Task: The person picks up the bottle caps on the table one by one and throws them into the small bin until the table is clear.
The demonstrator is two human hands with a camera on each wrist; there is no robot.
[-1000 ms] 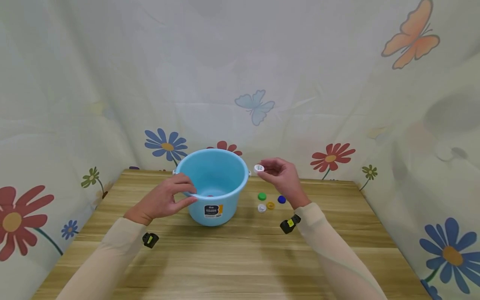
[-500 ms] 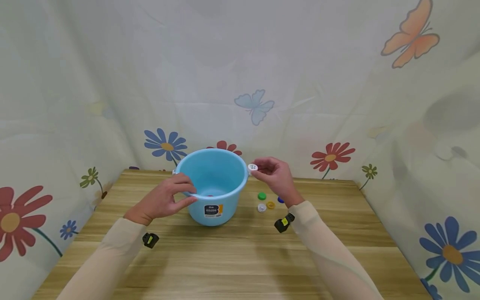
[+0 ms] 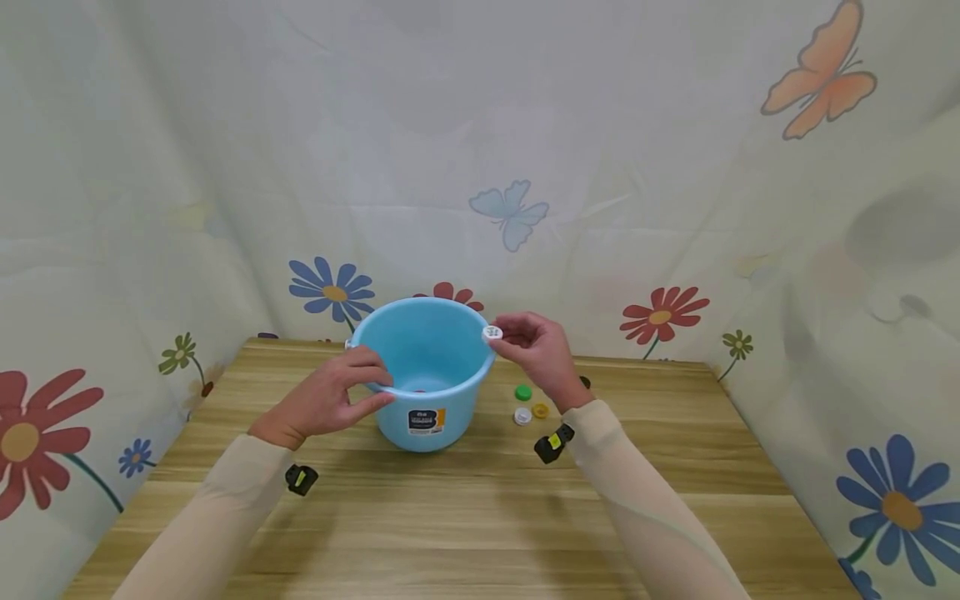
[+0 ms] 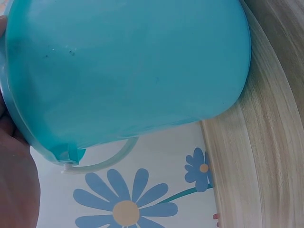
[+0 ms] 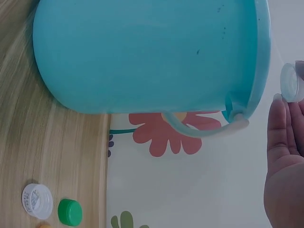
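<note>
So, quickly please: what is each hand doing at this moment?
Left hand: grips the rim of the blue bucket.
Right hand: pinches a white cap at the bucket's rim.

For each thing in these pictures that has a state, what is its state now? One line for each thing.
Blue bucket: upright on the table, open, handle down.
Left hand: grips the bucket's near rim.
Right hand: pinches a white cap.
White cap: held at the bucket's right rim, not inside.
Red thing: lies in the bucket.
Green cap: lies on the table.
Second white cap: lies on the table.
Yellow cap: lies on the table.
</note>
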